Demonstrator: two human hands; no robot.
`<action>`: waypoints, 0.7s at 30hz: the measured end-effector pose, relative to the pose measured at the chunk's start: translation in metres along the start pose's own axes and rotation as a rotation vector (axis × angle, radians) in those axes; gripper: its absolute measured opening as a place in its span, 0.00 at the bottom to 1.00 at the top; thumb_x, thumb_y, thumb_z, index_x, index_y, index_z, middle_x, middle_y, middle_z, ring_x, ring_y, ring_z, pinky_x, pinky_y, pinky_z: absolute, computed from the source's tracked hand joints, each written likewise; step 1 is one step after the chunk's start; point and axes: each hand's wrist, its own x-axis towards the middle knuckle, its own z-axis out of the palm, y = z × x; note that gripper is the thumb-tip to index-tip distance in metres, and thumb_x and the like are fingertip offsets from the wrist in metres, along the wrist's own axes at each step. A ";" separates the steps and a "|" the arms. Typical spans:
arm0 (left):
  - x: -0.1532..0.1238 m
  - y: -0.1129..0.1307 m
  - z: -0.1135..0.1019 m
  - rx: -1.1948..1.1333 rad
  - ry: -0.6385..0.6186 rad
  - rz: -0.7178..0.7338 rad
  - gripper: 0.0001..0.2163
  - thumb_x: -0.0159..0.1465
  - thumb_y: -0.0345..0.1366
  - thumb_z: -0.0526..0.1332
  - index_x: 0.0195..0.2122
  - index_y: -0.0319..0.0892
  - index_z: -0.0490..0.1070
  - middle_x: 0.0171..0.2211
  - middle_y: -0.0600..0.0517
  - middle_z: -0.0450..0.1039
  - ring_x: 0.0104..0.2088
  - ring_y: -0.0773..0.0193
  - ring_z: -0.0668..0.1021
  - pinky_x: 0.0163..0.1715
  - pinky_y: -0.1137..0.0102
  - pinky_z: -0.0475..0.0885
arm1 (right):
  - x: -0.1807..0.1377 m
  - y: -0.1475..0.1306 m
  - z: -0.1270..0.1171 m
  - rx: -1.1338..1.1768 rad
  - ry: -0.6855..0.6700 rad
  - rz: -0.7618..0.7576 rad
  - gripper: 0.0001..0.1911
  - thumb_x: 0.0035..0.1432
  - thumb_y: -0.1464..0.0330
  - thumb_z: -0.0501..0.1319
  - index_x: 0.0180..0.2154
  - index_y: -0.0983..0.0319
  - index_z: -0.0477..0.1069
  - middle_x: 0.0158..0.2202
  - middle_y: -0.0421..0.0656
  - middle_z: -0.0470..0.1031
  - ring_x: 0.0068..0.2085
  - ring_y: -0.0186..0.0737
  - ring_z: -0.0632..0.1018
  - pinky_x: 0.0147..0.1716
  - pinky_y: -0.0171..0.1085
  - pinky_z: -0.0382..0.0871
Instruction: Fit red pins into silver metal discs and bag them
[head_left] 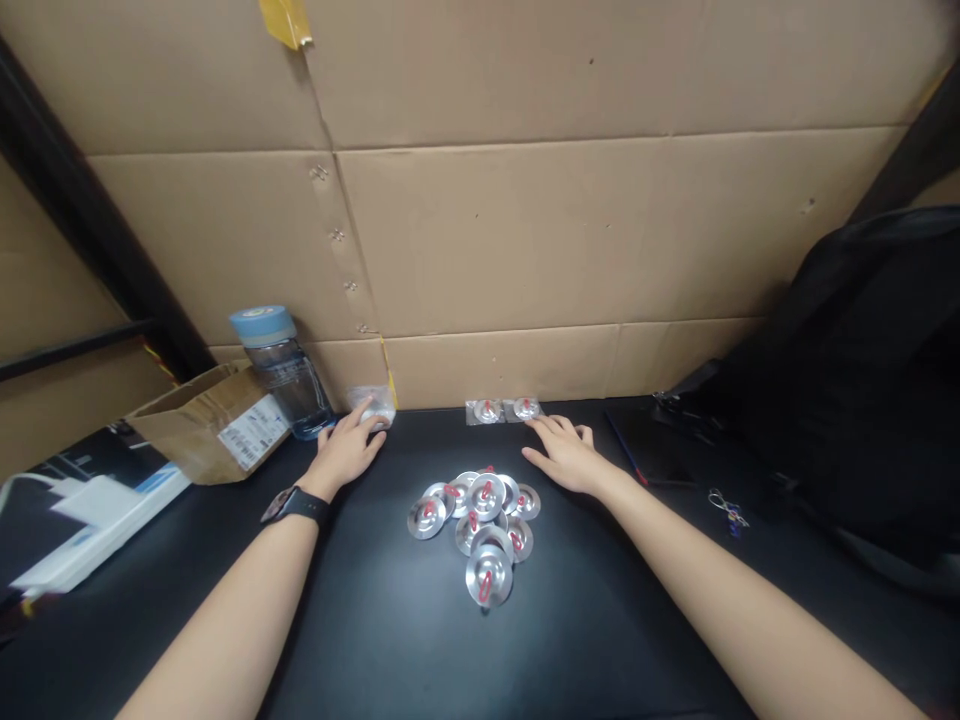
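Nearest on the black worktop [375, 640] is the loose pile of metal discs [478, 505], many bearing a red piece [485, 588]; take that pile as the clock's centre. The nearest disc lies at 6 o'clock. A small bundle of cords or keys [727, 512] lies well apart at 3 o'clock, and a white power strip [105, 548] at 9.

Farther out, the left hand [346, 455] rests at 10 o'clock, loosely spread, its fingertips over some clear plastic bags [384, 398]; I cannot tell whether it pinches any. The right hand [564, 455], at 2 o'clock, is relaxed and wide, thumb apart, fingertips at the near edge of the right packet [526, 408]. Just beside that, at 12 o'clock, lies the left packet [485, 411], near the foot of the cardboard wall [480, 250]. Beyond the left hand, at 10, stand a cardboard box [191, 435] and a water bottle [300, 385].

The overlapping discs could slide and scatter if 1 is pulled from underneath; thin bags could cling together and come up as several; a stray left knuckle might tip the bottle.

Counted: at least 10 loose discs, overlap hiding the exact number; 2 packets, each showing 1 disc; 1 bottle; 1 box; 1 strip; bags uncountable.
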 end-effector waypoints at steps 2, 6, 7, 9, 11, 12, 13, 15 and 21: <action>0.000 0.000 0.000 0.030 0.022 0.011 0.18 0.73 0.45 0.49 0.55 0.53 0.74 0.74 0.48 0.50 0.68 0.42 0.63 0.59 0.39 0.62 | 0.002 0.001 0.003 0.016 -0.027 0.017 0.32 0.70 0.50 0.46 0.68 0.57 0.58 0.73 0.53 0.54 0.71 0.63 0.55 0.61 0.66 0.52; -0.001 0.000 0.001 0.058 0.045 0.033 0.18 0.72 0.44 0.49 0.57 0.53 0.73 0.74 0.47 0.51 0.69 0.43 0.61 0.60 0.39 0.60 | 0.002 0.002 0.003 0.025 -0.045 0.034 0.32 0.70 0.50 0.47 0.69 0.58 0.57 0.72 0.54 0.57 0.71 0.63 0.56 0.61 0.66 0.51; -0.002 0.001 0.000 0.058 0.048 0.038 0.18 0.72 0.44 0.49 0.58 0.53 0.72 0.74 0.47 0.52 0.69 0.43 0.62 0.60 0.40 0.60 | 0.001 0.002 0.001 0.020 -0.041 0.027 0.32 0.70 0.50 0.47 0.68 0.58 0.57 0.71 0.54 0.59 0.70 0.63 0.57 0.61 0.66 0.51; -0.003 0.002 0.000 0.058 0.058 0.044 0.19 0.72 0.42 0.50 0.60 0.52 0.69 0.73 0.46 0.53 0.68 0.45 0.64 0.60 0.43 0.61 | 0.000 0.001 -0.003 0.006 -0.031 0.009 0.31 0.70 0.52 0.49 0.68 0.58 0.57 0.69 0.55 0.62 0.68 0.62 0.60 0.60 0.65 0.52; -0.004 0.004 -0.002 0.061 0.071 0.048 0.19 0.71 0.41 0.51 0.61 0.51 0.68 0.72 0.45 0.55 0.67 0.45 0.66 0.59 0.45 0.62 | -0.002 -0.001 -0.007 -0.017 -0.011 -0.009 0.29 0.69 0.53 0.51 0.66 0.58 0.60 0.66 0.55 0.66 0.65 0.62 0.64 0.59 0.63 0.54; -0.004 0.005 -0.004 0.061 0.078 0.052 0.20 0.70 0.40 0.52 0.62 0.50 0.67 0.71 0.44 0.57 0.66 0.45 0.67 0.59 0.46 0.62 | -0.001 -0.002 -0.008 -0.035 0.012 -0.011 0.28 0.68 0.55 0.52 0.64 0.58 0.63 0.64 0.55 0.69 0.63 0.61 0.66 0.58 0.62 0.56; -0.004 0.006 -0.006 0.058 0.085 0.059 0.20 0.70 0.39 0.52 0.61 0.49 0.67 0.70 0.44 0.59 0.65 0.46 0.68 0.58 0.47 0.63 | -0.001 -0.003 -0.009 -0.051 0.049 -0.008 0.25 0.67 0.57 0.53 0.62 0.59 0.66 0.62 0.55 0.71 0.61 0.60 0.68 0.57 0.60 0.57; -0.004 0.007 -0.011 0.029 0.103 0.075 0.18 0.69 0.38 0.53 0.59 0.48 0.70 0.66 0.44 0.66 0.62 0.48 0.71 0.57 0.50 0.63 | 0.002 -0.004 -0.008 -0.062 0.148 0.004 0.22 0.66 0.62 0.55 0.58 0.60 0.69 0.58 0.55 0.73 0.57 0.57 0.70 0.55 0.55 0.59; -0.004 0.011 -0.024 -0.171 0.249 0.088 0.13 0.66 0.36 0.54 0.46 0.46 0.76 0.48 0.48 0.77 0.51 0.54 0.78 0.51 0.61 0.68 | 0.012 0.003 -0.001 0.018 0.191 -0.043 0.26 0.65 0.66 0.57 0.63 0.60 0.65 0.66 0.54 0.67 0.65 0.55 0.66 0.58 0.55 0.58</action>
